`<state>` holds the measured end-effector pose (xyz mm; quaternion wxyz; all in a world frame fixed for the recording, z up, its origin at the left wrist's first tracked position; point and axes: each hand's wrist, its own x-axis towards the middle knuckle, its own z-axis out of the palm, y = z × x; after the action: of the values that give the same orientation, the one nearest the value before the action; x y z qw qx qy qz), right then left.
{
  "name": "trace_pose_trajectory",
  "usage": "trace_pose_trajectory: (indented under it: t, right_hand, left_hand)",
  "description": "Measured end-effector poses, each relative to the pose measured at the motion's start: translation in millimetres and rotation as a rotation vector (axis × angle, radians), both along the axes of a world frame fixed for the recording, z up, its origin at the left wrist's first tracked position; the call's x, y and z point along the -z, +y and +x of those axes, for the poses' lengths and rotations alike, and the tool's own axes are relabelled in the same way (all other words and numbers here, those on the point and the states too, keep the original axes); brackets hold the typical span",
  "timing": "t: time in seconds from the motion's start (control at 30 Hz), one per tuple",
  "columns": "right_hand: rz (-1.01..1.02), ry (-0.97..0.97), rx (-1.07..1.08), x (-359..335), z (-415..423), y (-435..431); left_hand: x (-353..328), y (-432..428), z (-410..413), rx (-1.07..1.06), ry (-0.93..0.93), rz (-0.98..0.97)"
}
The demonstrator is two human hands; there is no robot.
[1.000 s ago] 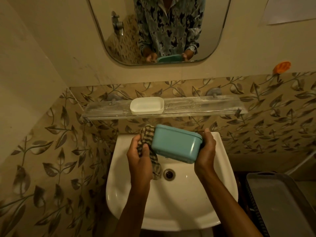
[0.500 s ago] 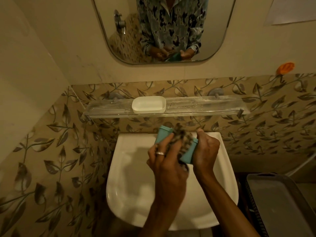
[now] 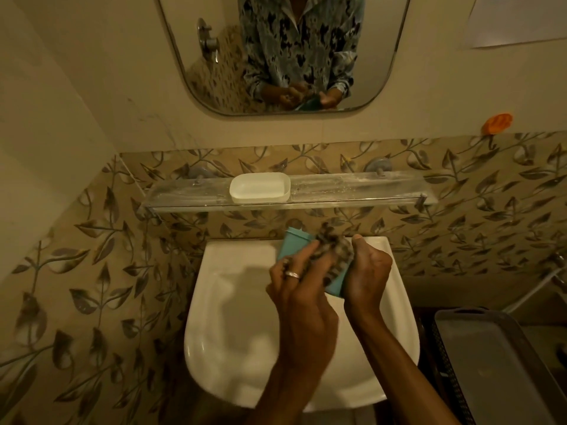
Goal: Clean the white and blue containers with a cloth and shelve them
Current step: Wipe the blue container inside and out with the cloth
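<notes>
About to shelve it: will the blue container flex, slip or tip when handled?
Likely rigid: the blue container shows crisp edges while the right hand grips it. Probably light, since one hand supports it. Boxy, flat-sided, so unlikely to roll.

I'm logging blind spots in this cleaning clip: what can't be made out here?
1. Blue container, head view: mostly covered by the cloth, the left hand and the right hand; how clean it is cannot be told.
2. Drain of the sink, head view: hidden under the left hand.
3. Paper sheet, head view: cut off by the top edge, print too small.
4. Grey basket, head view: cut off by the right and bottom edges.
</notes>
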<state>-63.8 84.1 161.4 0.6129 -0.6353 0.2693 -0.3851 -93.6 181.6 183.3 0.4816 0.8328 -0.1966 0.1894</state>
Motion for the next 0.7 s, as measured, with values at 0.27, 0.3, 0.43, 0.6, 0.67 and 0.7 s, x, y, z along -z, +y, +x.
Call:
trace_pose_trajectory:
  t: [0.27,0.3,0.43,0.6,0.67,0.7]
  right_hand:
    - [0.037,0.041,0.029,-7,-4,5]
    - [0.012,0.021,0.019,-8,-5,3]
    - [-0.05,-0.049,-0.019,-6,-12,-2]
    - [0.064,0.043,0.015,1,-11,0]
    - [0.083,0.041,0.01,2,-10,1]
    - [0.101,0.04,0.01,2,-9,1]
  left_hand:
    - [-4,1,8,-0.081,0.103,-0.087]
    - [-2,-3,-4,-0.04,0.043,-0.058]
    - [2,-6,-15,0.055,-0.074,0.038]
    - [-1,13,24,-0.032,0.066,-0.01]
    - [-2,14,30,-0.074,0.135,-0.025]
    - [-2,13,27,-0.084,0.127,-0.026]
